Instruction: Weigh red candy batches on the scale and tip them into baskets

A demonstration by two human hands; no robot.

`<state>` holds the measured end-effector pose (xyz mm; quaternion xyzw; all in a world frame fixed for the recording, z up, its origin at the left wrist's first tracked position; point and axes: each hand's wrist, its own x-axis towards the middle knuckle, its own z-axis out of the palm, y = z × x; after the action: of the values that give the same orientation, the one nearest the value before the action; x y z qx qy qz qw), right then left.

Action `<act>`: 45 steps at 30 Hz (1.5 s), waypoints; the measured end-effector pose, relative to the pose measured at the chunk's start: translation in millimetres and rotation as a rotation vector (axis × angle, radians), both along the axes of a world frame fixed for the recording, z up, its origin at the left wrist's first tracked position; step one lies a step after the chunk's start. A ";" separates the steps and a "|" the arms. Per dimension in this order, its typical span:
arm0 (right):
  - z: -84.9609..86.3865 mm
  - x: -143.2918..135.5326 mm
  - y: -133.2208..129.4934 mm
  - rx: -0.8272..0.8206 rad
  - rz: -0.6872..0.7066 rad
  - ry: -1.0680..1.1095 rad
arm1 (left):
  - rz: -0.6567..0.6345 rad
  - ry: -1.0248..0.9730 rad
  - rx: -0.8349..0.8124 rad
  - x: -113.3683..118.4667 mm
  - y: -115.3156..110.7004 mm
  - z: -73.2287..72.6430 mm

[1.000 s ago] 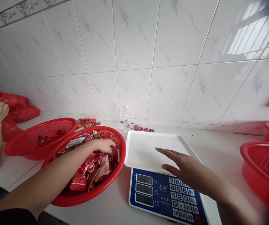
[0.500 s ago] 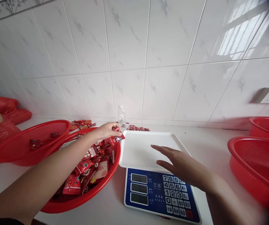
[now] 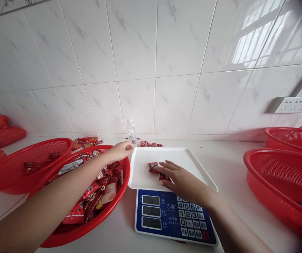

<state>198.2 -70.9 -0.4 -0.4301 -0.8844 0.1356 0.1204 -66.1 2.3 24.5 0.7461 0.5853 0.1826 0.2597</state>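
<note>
Presently, head view: two red packets [image 3: 153, 167] on the white pan [image 3: 140, 175] of a scale [image 3: 169, 228].
Scale lettering: 志准 upright on the blue panel; keys 4 5 6, 1 2 3 and 0 readable, top row partly covered; smaller print uncertain.
Packet print: light and dark marks, too small to read.
Packet axes: left packet roughly crosswise, along the pan's long side; the other's axis cannot be told under the fingers.
Right hand [image 3: 184, 179]: fingers extended and parted, palm down over the right packet; grip or contact cannot be told.
Left hand [image 3: 123, 150]: fingers curled in at the pan's left edge; contents, if any, cannot be told.
Red basket [image 3: 124, 186]: left of scale, filled with wrapped packets.
Bottle [image 3: 131, 131]: upright behind the left hand, label unreadable.
</note>
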 end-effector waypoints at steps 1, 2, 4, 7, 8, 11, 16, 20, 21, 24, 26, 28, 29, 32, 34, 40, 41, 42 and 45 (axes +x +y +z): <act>-1.1 -0.8 1.2 -0.014 0.007 -0.013 | 0.039 0.056 -0.026 -11.4 0.0 -2.7; -2.0 -0.5 2.4 -0.021 0.006 -0.022 | 0.058 0.118 -0.076 -22.4 -0.8 -6.3; -2.8 2.6 4.5 -0.012 -0.024 -0.033 | 0.022 0.245 -0.212 -40.7 -4.8 -15.3; -2.0 8.6 6.2 0.006 -0.092 -0.054 | -0.126 0.406 -0.352 -52.7 -13.1 -31.1; -1.2 9.8 6.1 0.002 -0.102 -0.060 | -0.162 0.439 -0.356 -52.7 -15.3 -36.0; 1.5 10.9 4.3 -0.024 -0.102 -0.065 | -0.198 0.486 -0.348 -47.6 -17.0 -45.7; 4.4 11.8 1.0 -0.056 -0.100 -0.049 | -0.278 0.336 -0.471 -44.7 -13.9 -44.6; 3.8 14.4 1.6 -0.060 -0.102 -0.040 | -0.250 0.222 -0.495 -46.6 -18.1 -41.1; 3.3 15.0 2.0 -0.062 -0.104 -0.040 | -0.233 0.219 -0.482 -46.9 -19.6 -39.8; 1.7 17.1 3.1 -0.059 -0.099 -0.032 | -0.199 0.179 -0.434 -48.6 -22.4 -31.7; 1.2 18.1 3.6 -0.053 -0.100 -0.023 | -0.147 0.122 -0.392 -50.9 -22.6 -21.8; 1.3 17.6 3.9 -0.055 -0.109 -0.018 | -0.083 0.049 -0.354 -53.3 -21.8 -9.1; 1.4 16.7 3.9 -0.057 -0.112 -0.017 | -0.061 -0.003 -0.346 -53.8 -21.3 -2.2; 0.9 11.1 4.0 -0.052 -0.090 -0.002 | -0.024 -0.143 -0.313 -49.6 -19.3 17.1; -0.2 6.8 4.3 -0.052 -0.045 0.018 | -0.023 -0.190 -0.263 -39.8 -17.6 25.3; -0.1 6.3 6.5 -0.040 0.002 -0.001 | -0.184 -0.172 -0.176 18.8 -9.9 16.4; 1.0 8.5 7.0 -0.029 -0.025 -0.015 | -0.207 -0.139 -0.160 29.6 -8.0 11.6; 2.3 11.0 7.4 -0.021 -0.057 -0.030 | -0.220 -0.092 -0.145 39.4 -5.9 6.7; 5.5 18.6 8.3 -0.013 -0.160 -0.047 | -0.230 0.087 -0.132 59.5 0.5 -5.9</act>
<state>216.8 -62.6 5.2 -0.5032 -0.8489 0.1210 0.1073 -6.6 2.9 18.6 0.7969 0.5172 0.0803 0.3017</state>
